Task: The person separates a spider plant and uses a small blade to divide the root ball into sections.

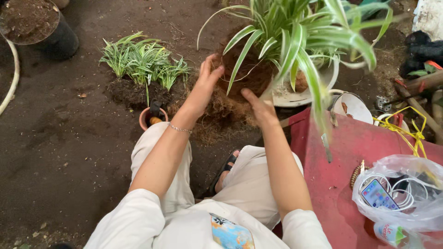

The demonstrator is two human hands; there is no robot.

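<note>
So the person's sitting on the dirt floor with both hands up on a big green-and-white striped spider plant, holding it by its brown, fibrous root ball. Left hand is cupped against the root ball at about 9 o'clock, fingers spread but pressed on; right hand props it from about 6 o'clock, fingers wrapped under. Both are gripping the root ball, which is up off the ground.

The plant's already out of any pot and the roots look bare and loosened, with a heap of brown coir fibre under it. A clump of small striped plantlets in dark soil sits at 10 o'clock, apparently already split off. A small terracotta pot by the left knee has a tool handle in it, no plant yet. A red table is at 3 o'clock. Potting looks undone to me.
</note>
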